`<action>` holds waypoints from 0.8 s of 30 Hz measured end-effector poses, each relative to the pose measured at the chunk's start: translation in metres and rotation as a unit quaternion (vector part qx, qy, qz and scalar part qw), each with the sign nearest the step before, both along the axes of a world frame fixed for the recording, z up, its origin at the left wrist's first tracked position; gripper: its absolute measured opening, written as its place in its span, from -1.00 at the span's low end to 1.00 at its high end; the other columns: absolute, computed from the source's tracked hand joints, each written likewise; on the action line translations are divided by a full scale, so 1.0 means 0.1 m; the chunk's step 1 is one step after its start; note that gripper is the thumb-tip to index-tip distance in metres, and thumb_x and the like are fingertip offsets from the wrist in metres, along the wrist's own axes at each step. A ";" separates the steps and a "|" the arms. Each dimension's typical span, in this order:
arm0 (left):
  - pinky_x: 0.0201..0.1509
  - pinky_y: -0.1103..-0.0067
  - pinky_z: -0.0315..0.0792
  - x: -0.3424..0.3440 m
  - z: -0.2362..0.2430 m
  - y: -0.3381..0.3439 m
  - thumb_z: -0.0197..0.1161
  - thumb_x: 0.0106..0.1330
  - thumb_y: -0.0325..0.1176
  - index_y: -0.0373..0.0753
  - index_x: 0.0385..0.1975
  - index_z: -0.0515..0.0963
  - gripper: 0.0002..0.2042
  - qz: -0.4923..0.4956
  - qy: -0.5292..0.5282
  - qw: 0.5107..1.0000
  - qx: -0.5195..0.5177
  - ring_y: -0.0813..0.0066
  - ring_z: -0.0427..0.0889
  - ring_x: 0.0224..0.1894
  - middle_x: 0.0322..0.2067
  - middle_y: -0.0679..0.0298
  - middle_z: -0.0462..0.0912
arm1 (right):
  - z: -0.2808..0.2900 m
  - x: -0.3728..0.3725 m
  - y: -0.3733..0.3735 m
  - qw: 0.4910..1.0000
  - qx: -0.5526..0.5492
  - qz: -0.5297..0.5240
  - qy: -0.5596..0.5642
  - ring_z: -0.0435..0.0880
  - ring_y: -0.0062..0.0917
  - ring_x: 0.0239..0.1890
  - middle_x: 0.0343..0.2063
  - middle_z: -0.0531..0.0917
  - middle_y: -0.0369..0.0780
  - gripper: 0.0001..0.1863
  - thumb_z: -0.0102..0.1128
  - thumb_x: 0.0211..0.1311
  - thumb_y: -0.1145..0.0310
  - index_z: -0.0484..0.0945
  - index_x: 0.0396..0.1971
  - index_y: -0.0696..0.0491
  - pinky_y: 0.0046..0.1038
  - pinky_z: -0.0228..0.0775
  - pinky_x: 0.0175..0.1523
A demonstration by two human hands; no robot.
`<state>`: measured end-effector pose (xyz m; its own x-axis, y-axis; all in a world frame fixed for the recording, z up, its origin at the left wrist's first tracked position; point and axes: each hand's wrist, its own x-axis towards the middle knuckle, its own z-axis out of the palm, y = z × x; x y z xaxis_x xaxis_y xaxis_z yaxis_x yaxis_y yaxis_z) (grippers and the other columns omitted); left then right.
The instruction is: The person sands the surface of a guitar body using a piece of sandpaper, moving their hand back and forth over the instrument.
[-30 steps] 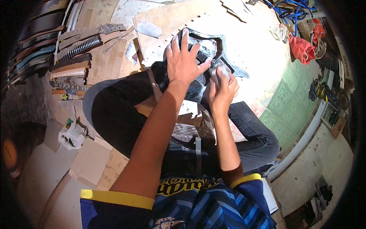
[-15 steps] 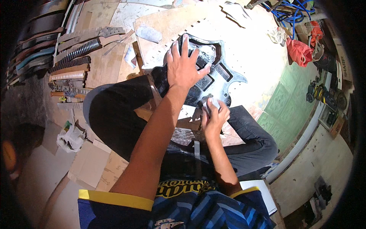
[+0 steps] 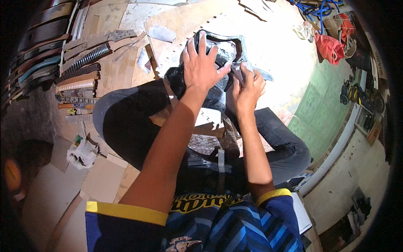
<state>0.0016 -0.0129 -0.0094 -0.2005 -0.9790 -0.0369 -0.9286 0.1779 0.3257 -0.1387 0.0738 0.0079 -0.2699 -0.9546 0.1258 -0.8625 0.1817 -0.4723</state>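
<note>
just above the frame centre the left hand [image 3: 203,67] lies flat, fingers spread, on the dark cut-out guitar-shaped body [image 3: 222,52] propped on the lap. right hand [image 3: 247,88], just right of it, pinches a small grey piece against the body's right edge; the body's long axis runs toward the upper right.

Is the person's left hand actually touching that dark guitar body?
Touching. The head view shows the left hand pressed flat with fingers spread on the dark guitar body.

1 guitar body [image 3: 226,50], approx 7 guitar necks [image 3: 82,67], 2 hands.
</note>
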 end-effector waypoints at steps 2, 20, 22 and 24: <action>0.50 0.08 0.14 0.00 0.01 0.00 0.32 0.22 0.28 -0.03 0.22 0.60 -0.33 0.011 0.012 1.000 0.002 -0.12 0.20 0.46 0.52 0.07 0.16 | -0.08 0.09 0.34 0.999 0.006 0.027 0.033 0.49 0.02 0.11 0.09 0.54 0.07 -0.51 0.39 0.23 0.43 0.61 0.18 -0.16 -0.07 0.28 0.19; 0.59 0.14 0.04 -0.49 0.11 1.39 0.17 0.33 0.25 -0.30 0.44 0.31 -0.16 -0.432 -0.067 0.898 0.053 0.12 0.22 0.53 0.46 0.07 0.32 | 0.58 -1.09 1.10 0.955 -0.039 -0.042 -0.291 0.61 -0.35 0.14 0.08 0.60 -0.04 -0.41 0.34 0.22 0.56 0.48 0.29 0.18 -0.34 0.46 0.25; 0.61 0.15 0.00 -0.36 0.07 1.30 0.18 0.31 0.33 -0.31 0.47 0.25 -0.08 -0.397 0.075 0.914 0.046 0.12 0.17 0.55 0.47 -0.02 0.27 | 0.53 -1.24 1.11 0.956 -0.052 -0.042 -0.287 0.60 -0.35 0.18 0.12 0.60 -0.03 -0.42 0.32 0.24 0.57 0.47 0.29 0.19 -0.35 0.45 0.26; 0.63 0.14 -0.06 -0.26 0.22 1.08 0.19 0.34 0.27 -0.35 0.48 0.21 -0.09 -0.290 -0.018 0.955 0.067 0.10 0.07 0.59 0.51 -0.03 0.19 | 0.32 -1.34 1.20 0.924 -0.084 -0.077 -0.364 0.56 -0.35 0.26 0.20 0.58 -0.04 -0.44 0.29 0.28 0.57 0.43 0.30 0.22 -0.35 0.40 0.32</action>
